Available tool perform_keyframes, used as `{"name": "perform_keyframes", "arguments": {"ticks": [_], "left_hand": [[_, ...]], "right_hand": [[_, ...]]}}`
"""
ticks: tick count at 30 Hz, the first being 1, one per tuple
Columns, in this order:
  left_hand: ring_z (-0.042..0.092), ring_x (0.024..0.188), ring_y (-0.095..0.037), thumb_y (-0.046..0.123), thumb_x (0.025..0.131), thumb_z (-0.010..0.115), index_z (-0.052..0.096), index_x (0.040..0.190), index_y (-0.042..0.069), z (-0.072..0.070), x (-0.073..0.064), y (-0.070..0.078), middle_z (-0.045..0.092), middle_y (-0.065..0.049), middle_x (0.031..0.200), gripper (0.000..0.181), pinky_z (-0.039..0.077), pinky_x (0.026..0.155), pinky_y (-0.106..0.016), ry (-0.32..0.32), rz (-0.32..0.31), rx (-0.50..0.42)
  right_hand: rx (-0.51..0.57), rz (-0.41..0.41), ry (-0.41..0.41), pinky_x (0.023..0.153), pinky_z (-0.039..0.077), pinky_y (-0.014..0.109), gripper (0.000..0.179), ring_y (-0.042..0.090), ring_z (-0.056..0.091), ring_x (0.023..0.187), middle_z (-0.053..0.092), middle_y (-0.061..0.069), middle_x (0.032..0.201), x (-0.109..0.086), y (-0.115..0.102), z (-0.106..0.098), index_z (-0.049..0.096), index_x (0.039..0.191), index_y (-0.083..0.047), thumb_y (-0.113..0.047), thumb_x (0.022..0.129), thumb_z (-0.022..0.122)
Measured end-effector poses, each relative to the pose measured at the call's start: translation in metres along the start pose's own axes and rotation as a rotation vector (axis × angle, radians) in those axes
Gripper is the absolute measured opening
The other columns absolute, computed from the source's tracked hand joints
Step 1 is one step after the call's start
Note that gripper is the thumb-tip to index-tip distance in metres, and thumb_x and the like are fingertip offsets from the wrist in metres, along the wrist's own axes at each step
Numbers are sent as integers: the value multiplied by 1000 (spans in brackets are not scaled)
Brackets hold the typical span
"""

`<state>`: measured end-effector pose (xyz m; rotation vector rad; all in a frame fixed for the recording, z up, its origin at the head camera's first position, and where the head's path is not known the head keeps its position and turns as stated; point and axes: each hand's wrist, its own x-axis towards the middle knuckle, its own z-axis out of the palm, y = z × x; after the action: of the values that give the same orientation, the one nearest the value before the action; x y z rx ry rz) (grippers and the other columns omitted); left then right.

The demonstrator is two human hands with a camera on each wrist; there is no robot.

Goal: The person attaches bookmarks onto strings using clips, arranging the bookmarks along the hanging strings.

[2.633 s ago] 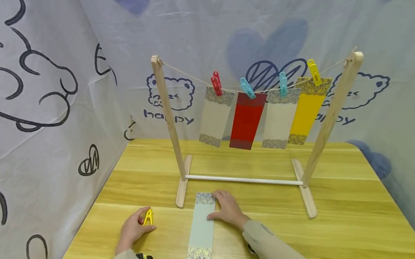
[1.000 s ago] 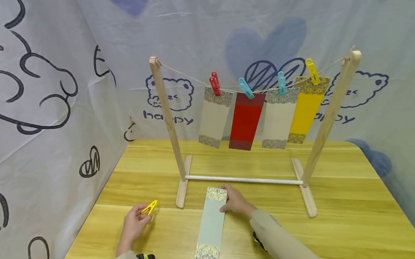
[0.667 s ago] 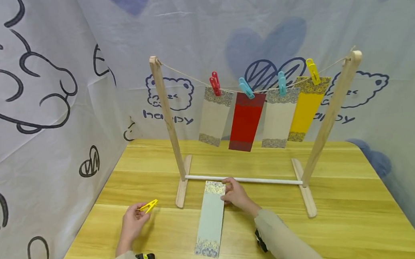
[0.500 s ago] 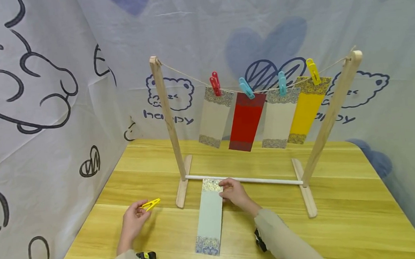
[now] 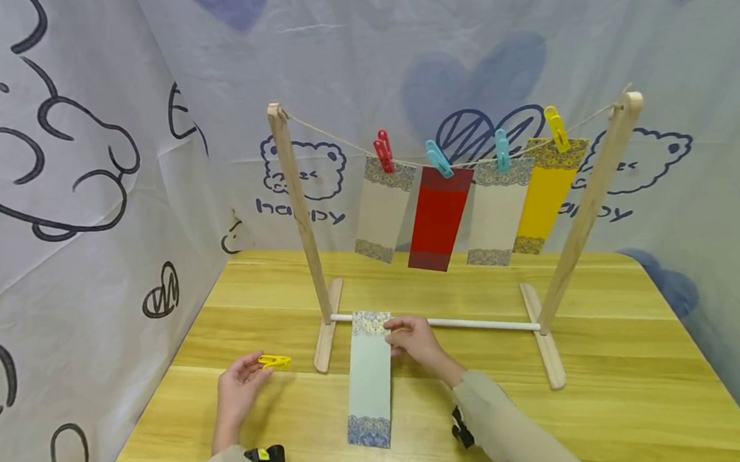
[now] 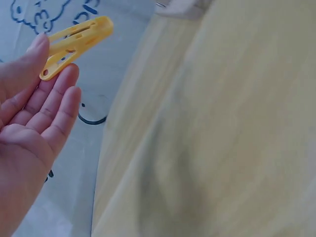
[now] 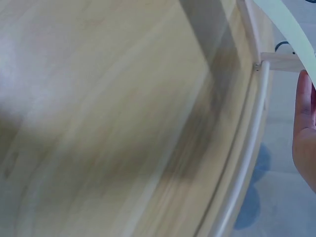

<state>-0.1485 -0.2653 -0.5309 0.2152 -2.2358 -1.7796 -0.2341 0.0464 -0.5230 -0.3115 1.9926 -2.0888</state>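
Observation:
My left hand (image 5: 241,392) pinches a yellow clothespin (image 5: 274,361) above the left part of the table. In the left wrist view the clothespin (image 6: 79,44) sits between thumb and fingertips. With my right hand (image 5: 418,341) I pinch the upper right edge of a pale green paper strip (image 5: 371,374) that has patterned bands at both ends. The strip hangs in front of the rack's white bar (image 5: 482,323) and hides part of it. In the right wrist view the strip (image 7: 291,29) curves past my right hand (image 7: 305,123).
A wooden rack stands behind, with a left post (image 5: 301,214), a right post (image 5: 590,208) and a string between them. On it hang two cream strips (image 5: 381,209), a red strip (image 5: 440,219) and a yellow strip (image 5: 545,201), held by red, blue and yellow clothespins. Patterned curtains surround the table (image 5: 590,430).
My right hand has gripped the green strip and lifted it off the table toward the rack. My left hand has raised the yellow clothespin and turned it to point right.

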Motion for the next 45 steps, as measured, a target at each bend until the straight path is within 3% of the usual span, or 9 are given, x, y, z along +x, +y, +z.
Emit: {"name": "perform_keyframes", "arguments": {"ticks": [9,17,22,25,27,36,41,44,45], "left_hand": [[60,86,-12,5,72,73,59,111,0,-7,32,-64,61,-7,99,42,49,72,-20,149,7,-314],[60,86,-14,2,72,73,59,112,0,-13,50,-71,60,-11,100,42,49,71,-21,151,74,-366],[60,85,-14,-6,75,68,58,111,-5,-19,53,-38,60,-14,101,38,49,72,-21,26,186,-489],[59,86,-14,-4,75,69,58,112,-3,-20,63,-38,60,-13,103,39,49,72,-21,14,215,-480],[59,89,-14,-1,75,69,57,115,-1,-21,79,-58,59,-10,105,42,49,72,-21,38,226,-425],[57,85,-13,-5,77,65,52,114,-11,7,50,66,59,-13,99,39,48,73,-18,67,130,-335],[58,87,-16,-1,76,68,56,112,-8,6,90,23,60,-14,100,38,48,74,-21,-12,236,-471],[58,85,-15,1,76,70,56,111,-8,9,94,28,60,-13,99,39,49,73,-21,-24,289,-482],[58,84,-15,0,75,70,55,110,-11,11,84,50,60,-13,97,39,49,72,-20,-1,283,-437]], "right_hand": [[17,-65,-8,66,49,49,24,15,60,67,59,22,102,1,-18,5,56,104,15,8,81,59],[1,-136,-23,65,50,47,23,12,58,66,59,19,99,6,-38,8,57,104,13,8,81,58],[-1,-161,-19,68,49,48,22,12,58,63,59,20,100,12,-51,6,57,105,12,7,83,57],[-8,-175,-18,67,50,46,23,12,58,64,58,22,102,15,-58,5,56,105,13,7,83,57],[-14,-193,-14,67,50,46,23,12,58,65,57,23,103,17,-62,4,56,105,13,7,83,57],[-53,-299,-14,67,48,52,21,35,57,70,55,29,102,23,-100,9,56,102,17,12,82,55],[-88,-347,3,65,49,51,20,41,55,73,56,29,101,22,-121,13,57,101,18,13,81,56],[-109,-369,8,64,50,48,20,42,55,74,56,29,102,25,-128,13,57,101,17,13,81,56],[-115,-379,11,63,50,47,20,41,55,74,56,28,101,27,-129,13,57,100,17,13,81,56]]}}
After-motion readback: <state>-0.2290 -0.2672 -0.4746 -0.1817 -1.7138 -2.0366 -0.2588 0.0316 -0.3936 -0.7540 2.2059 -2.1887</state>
